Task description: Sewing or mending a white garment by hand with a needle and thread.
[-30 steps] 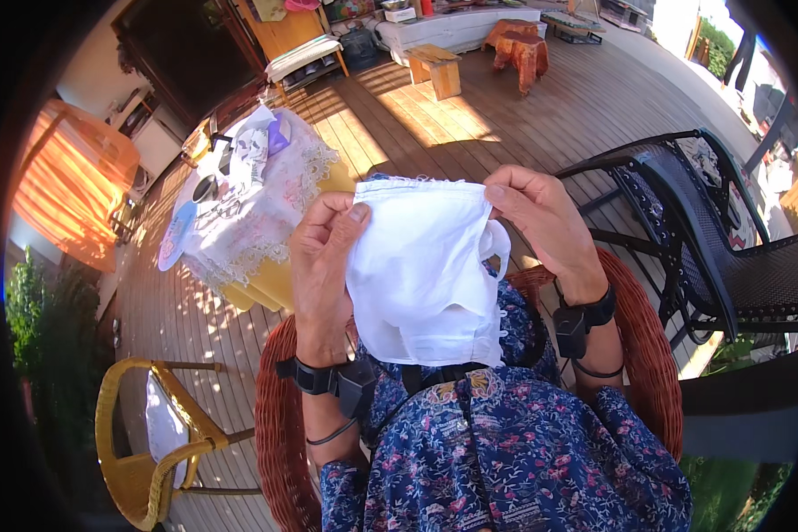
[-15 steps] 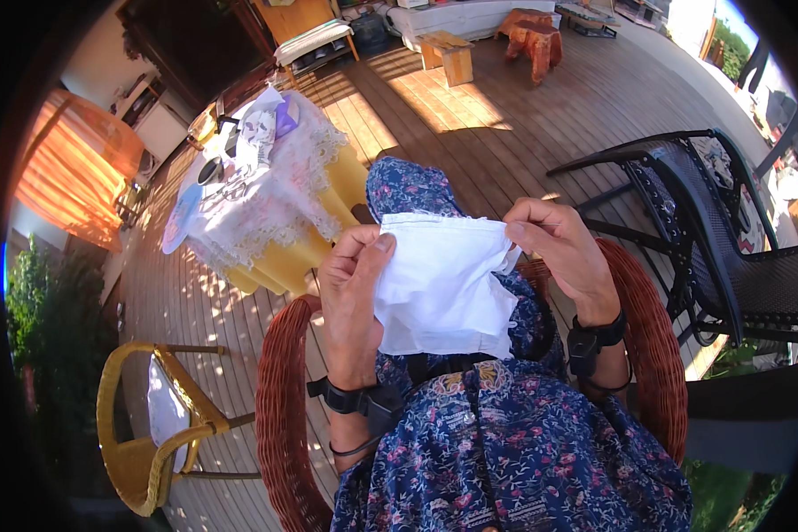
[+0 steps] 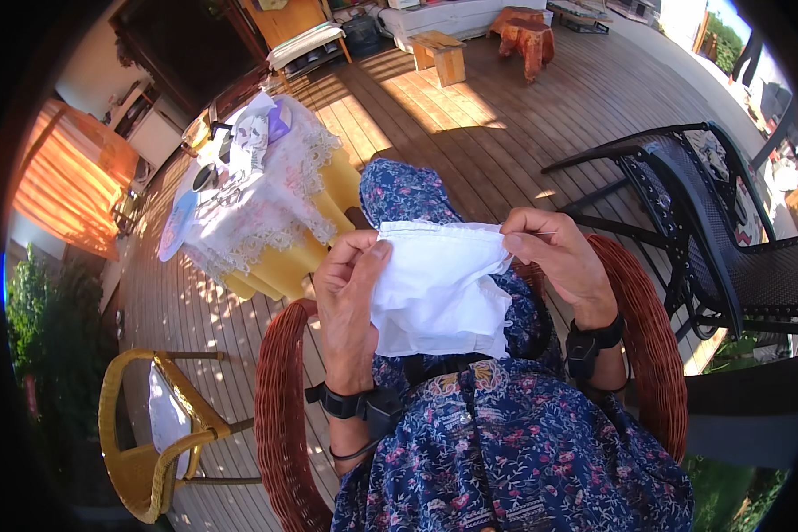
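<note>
A white cloth (image 3: 439, 288) hangs stretched between my hands above my lap, its top edge nearly level and its lower part creased. At the cloth's upper left corner, my left hand (image 3: 348, 297) pinches it between thumb and fingers. My right hand (image 3: 559, 262) is closed at the upper right corner, thumb against the fingers. A thin pale line, like a needle or thread, shows by the right fingers; it is too fine to make out surely. Dark blue flowered clothing (image 3: 514, 434) covers my lap and legs behind the cloth.
Red-brown wicker armrests (image 3: 279, 417) curve on both sides of me. Ahead to the left stands a table with a lace cover (image 3: 270, 195), bearing glasses and packets. A yellow wicker chair (image 3: 115, 452) is at left, a black chair (image 3: 692, 239) at right, a wooden stool (image 3: 439, 58) farther off.
The view has shifted slightly. The cloth's top edge now looks folded over, and a thin line has come into sight by my right fingers. Both hands keep their hold.
</note>
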A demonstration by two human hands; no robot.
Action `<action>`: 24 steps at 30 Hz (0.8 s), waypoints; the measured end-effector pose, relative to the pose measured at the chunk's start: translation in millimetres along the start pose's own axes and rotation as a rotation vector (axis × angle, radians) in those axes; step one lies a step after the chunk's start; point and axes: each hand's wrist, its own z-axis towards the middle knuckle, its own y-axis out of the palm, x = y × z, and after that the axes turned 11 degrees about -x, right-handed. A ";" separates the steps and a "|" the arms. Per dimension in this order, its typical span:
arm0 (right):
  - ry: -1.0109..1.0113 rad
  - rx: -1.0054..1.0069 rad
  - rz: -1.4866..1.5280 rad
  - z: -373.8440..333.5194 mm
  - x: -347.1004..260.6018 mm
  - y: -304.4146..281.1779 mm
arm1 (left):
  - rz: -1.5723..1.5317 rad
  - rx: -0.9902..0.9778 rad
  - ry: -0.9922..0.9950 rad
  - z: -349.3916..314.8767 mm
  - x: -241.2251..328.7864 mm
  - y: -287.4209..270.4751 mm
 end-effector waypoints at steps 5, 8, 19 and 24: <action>-0.011 -0.014 -0.013 -0.9 -1.0 -0.3 | -0.013 -0.002 -0.003 0.5 -0.5 0.6; -0.016 -0.021 -0.006 0.1 -3.5 1.5 | -0.015 0.019 -0.007 0.8 1.0 1.2; 0.011 -0.058 0.016 -2.7 -6.2 -1.9 | 0.016 0.044 0.001 0.0 0.7 1.3; -0.038 -0.030 0.019 -0.7 -2.2 -0.6 | -0.016 0.023 0.012 3.3 -6.6 -5.5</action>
